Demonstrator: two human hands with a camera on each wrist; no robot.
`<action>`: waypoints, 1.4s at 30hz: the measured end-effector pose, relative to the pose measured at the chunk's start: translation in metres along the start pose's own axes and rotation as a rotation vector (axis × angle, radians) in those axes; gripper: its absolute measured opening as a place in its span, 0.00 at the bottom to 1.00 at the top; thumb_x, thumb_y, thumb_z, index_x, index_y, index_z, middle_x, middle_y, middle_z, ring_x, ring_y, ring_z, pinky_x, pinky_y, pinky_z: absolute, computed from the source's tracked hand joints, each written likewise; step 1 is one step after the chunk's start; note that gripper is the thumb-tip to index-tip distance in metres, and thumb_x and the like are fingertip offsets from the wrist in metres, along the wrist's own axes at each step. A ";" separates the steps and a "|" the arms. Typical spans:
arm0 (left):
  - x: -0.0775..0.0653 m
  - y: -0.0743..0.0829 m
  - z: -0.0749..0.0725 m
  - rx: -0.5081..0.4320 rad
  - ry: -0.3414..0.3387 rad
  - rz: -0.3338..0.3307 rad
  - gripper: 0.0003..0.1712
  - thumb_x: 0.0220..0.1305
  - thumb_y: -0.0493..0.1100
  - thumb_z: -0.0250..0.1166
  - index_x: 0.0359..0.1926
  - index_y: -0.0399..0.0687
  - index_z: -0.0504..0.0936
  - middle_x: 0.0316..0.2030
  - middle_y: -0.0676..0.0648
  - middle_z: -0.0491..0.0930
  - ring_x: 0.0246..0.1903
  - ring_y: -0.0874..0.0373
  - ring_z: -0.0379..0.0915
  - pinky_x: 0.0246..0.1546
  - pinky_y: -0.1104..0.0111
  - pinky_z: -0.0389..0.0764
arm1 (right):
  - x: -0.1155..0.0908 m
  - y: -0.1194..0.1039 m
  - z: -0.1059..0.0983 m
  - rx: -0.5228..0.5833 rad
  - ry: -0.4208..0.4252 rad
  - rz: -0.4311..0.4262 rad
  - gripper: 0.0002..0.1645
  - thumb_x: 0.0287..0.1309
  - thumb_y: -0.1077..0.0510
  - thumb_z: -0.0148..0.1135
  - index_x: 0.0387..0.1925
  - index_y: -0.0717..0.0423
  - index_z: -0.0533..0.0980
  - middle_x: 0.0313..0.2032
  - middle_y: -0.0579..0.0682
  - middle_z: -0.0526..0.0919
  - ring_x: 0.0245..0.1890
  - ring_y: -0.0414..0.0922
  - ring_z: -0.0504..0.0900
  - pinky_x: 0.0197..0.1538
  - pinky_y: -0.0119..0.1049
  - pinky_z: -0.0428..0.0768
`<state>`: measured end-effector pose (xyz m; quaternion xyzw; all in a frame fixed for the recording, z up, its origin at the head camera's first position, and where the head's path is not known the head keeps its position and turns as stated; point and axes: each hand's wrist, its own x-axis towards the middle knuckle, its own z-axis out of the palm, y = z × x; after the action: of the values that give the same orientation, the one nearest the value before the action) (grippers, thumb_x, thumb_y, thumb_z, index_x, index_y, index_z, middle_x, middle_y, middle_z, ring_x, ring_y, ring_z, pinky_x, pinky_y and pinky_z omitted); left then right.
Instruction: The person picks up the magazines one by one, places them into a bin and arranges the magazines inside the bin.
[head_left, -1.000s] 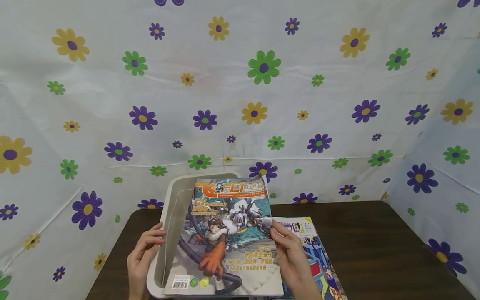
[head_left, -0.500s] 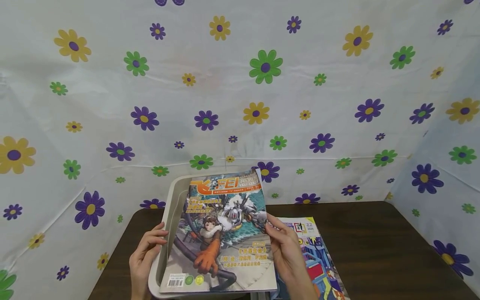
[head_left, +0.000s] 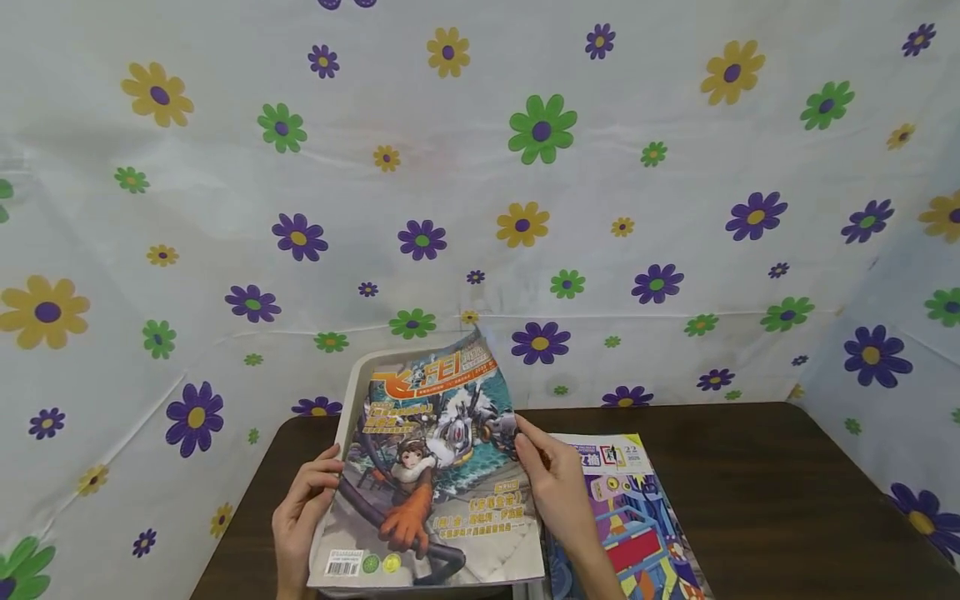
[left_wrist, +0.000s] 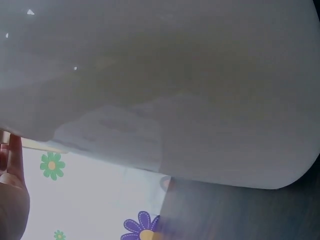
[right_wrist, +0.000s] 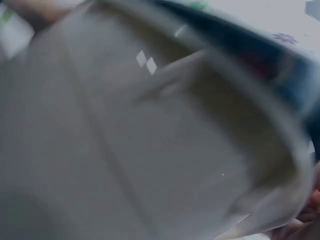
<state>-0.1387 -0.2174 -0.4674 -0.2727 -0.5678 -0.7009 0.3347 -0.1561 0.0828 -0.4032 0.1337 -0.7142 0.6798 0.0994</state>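
Note:
In the head view, my left hand [head_left: 303,521] grips the left rim of a beige plastic bin [head_left: 349,408]. The bin's smooth outer wall [left_wrist: 175,75] fills most of the left wrist view, with my fingers [left_wrist: 15,160] at its edge. My right hand [head_left: 561,487] pinches the right edge of a comic-style magazine [head_left: 427,467] with "FEI" in orange and white on its cover. The magazine lies over the bin's opening and hides most of it; its top right corner bends upward. Blurred, the pale bin [right_wrist: 165,145] also takes up the right wrist view.
A second, colourful magazine [head_left: 645,533] lies on the dark wooden table [head_left: 765,492], right of the bin and partly behind my right forearm. A white cloth [head_left: 465,192] printed with flowers hangs behind the table and along its sides.
The FEI magazine and my right hand have shifted left over the bin, and the magazine's top corner bends more. More of the second magazine shows. My left hand keeps hold of the rim.

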 end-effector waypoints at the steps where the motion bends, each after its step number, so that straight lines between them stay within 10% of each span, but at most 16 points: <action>1: 0.000 0.001 0.001 0.011 0.008 -0.014 0.18 0.64 0.14 0.39 0.38 0.21 0.76 0.52 0.41 0.81 0.68 0.50 0.69 0.68 0.70 0.65 | 0.000 0.001 0.001 -0.123 0.004 -0.080 0.24 0.77 0.61 0.54 0.66 0.72 0.72 0.61 0.66 0.80 0.59 0.53 0.82 0.57 0.45 0.83; 6: 0.000 0.005 0.004 0.066 0.044 -0.070 0.14 0.66 0.16 0.43 0.37 0.20 0.77 0.50 0.41 0.83 0.67 0.51 0.70 0.67 0.70 0.67 | 0.003 0.009 0.003 -0.424 -0.006 -0.250 0.21 0.73 0.62 0.59 0.63 0.67 0.78 0.62 0.63 0.80 0.67 0.64 0.74 0.63 0.64 0.73; 17: 0.000 0.013 0.009 0.133 0.132 -0.167 0.13 0.67 0.19 0.44 0.35 0.18 0.75 0.47 0.40 0.83 0.65 0.51 0.71 0.65 0.70 0.69 | 0.002 0.007 0.003 -0.426 -0.094 -0.156 0.16 0.71 0.60 0.63 0.57 0.59 0.83 0.61 0.56 0.82 0.70 0.64 0.71 0.68 0.68 0.66; 42: -0.001 0.012 0.010 0.217 0.198 -0.264 0.14 0.66 0.19 0.43 0.34 0.19 0.76 0.46 0.42 0.83 0.65 0.50 0.72 0.64 0.70 0.70 | -0.005 -0.011 -0.012 -0.430 -0.244 -0.020 0.29 0.72 0.58 0.63 0.71 0.60 0.72 0.66 0.64 0.76 0.58 0.64 0.81 0.54 0.61 0.82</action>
<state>-0.1291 -0.2089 -0.4585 -0.0879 -0.6352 -0.6968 0.3214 -0.1481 0.0948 -0.3943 0.1976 -0.8478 0.4901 0.0454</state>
